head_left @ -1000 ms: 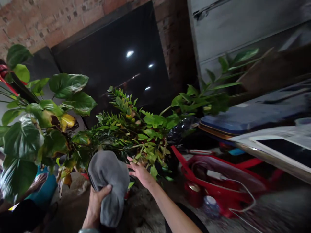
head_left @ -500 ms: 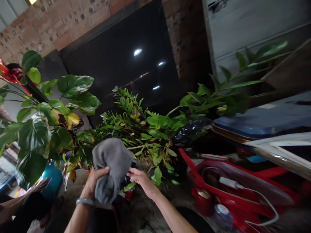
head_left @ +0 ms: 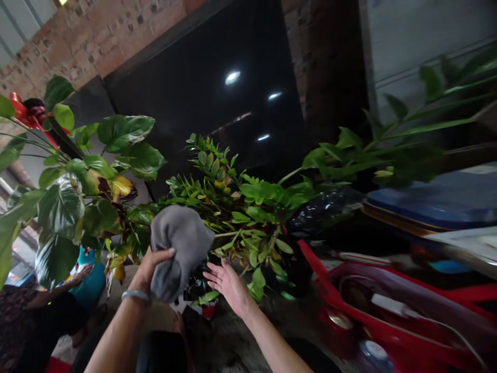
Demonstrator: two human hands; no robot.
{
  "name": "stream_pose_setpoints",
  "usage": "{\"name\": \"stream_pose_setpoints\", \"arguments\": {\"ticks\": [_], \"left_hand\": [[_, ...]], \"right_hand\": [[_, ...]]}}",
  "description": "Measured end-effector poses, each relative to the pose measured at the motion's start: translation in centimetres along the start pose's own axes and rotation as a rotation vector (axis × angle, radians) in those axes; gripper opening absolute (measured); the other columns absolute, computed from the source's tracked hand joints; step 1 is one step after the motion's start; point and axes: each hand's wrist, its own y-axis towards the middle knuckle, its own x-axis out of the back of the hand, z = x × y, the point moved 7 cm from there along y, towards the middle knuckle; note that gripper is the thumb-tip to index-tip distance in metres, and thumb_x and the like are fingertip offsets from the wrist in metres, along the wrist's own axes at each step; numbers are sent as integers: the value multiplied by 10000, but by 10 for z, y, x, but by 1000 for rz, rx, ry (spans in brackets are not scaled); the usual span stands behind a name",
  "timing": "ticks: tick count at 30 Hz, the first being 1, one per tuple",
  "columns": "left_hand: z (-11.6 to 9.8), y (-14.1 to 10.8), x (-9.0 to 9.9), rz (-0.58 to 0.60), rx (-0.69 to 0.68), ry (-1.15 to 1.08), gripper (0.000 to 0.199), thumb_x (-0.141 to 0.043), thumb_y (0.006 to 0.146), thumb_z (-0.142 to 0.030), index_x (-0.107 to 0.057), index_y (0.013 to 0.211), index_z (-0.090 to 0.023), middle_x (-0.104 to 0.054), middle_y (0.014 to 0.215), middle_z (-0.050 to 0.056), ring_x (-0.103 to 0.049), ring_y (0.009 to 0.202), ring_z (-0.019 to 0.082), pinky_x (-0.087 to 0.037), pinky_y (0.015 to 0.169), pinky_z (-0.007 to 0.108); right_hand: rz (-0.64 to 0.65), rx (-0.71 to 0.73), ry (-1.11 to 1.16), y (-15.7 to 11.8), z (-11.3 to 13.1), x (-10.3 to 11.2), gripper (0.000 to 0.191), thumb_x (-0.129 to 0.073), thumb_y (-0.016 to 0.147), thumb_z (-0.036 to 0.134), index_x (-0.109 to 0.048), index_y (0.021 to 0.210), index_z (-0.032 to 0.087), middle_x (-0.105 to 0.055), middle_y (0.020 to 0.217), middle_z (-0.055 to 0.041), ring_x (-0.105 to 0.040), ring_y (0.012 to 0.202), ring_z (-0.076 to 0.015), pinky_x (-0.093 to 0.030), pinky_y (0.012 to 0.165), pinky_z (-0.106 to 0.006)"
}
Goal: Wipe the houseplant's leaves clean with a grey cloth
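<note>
A soft grey cloth [head_left: 180,241], rounded and folded much like a cap, is in my left hand [head_left: 153,267]. The thumb presses on its near face, and the other fingers are hidden behind it. A pale bangle circles that wrist. Just right of the cloth, and apart from it, my right hand [head_left: 229,287] is open with its fingers spread. Behind both hands grows a leafy green plant [head_left: 256,207].
Large-leaved foliage [head_left: 62,207] fills the left side. A red bag [head_left: 365,305] holding a white charger [head_left: 390,304] stands at right, below a blue case [head_left: 427,202]. Another person's arm [head_left: 73,280] shows at lower left. A dark glossy panel [head_left: 202,77] leans behind.
My right hand has come away from the cloth's edge and its fingers have spread. The cloth has risen slightly in my left hand. The surroundings have shifted rightward in view.
</note>
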Motion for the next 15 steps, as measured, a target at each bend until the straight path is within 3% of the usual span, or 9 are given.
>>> {"name": "stream_pose_setpoints", "arguments": {"ticks": [2,4,6,8,10,13,15], "left_hand": [[0,11,-3,-47,18,-21,428,-821,599,-245,-708,988,-105,-760,769,74,-705,667,222,-569,657,305],[27,11,-8,-15,115,32,337,-809,589,-225,-722,884,-85,-744,694,77,-681,588,210,-556,599,299],[61,-4,-9,81,227,136,335,-808,539,-165,-734,851,-70,-744,686,90,-688,609,226,-554,599,302],[74,-24,-2,165,277,195,410,-811,500,-127,-743,900,-71,-757,732,102,-707,688,259,-565,646,322],[58,-38,10,177,248,144,475,-826,497,-144,-739,960,-88,-767,781,105,-713,727,280,-572,686,351],[16,-35,31,59,162,-46,401,-814,585,-208,-733,963,-101,-760,747,84,-709,678,260,-568,693,355],[13,-27,37,-20,170,-172,280,-774,656,-206,-736,911,-97,-744,674,64,-691,609,227,-560,673,327]], "right_hand": [[30,21,25,4,-2,-2,549,-483,827,647,-725,997,184,-649,1277,-169,-585,1225,-323,-398,1060,-467],[28,33,39,7,-5,1,523,-483,830,631,-729,972,191,-672,1239,-166,-594,1212,-323,-402,1058,-473],[-22,9,24,8,-8,8,493,-480,839,610,-725,927,191,-684,1216,-167,-599,1207,-322,-406,1056,-478],[-66,-28,5,7,-9,15,493,-475,847,607,-716,910,181,-668,1243,-179,-588,1224,-319,-405,1062,-474],[-68,-35,0,6,-8,16,514,-481,846,620,-710,942,170,-641,1285,-189,-567,1252,-317,-402,1069,-466],[-33,-15,13,4,-3,10,524,-496,840,620,-709,1001,169,-642,1277,-189,-551,1269,-320,-407,1069,-467],[-15,2,34,2,-2,5,518,-503,838,610,-712,1008,168,-645,1266,-190,-562,1257,-324,-419,1060,-463]]}}
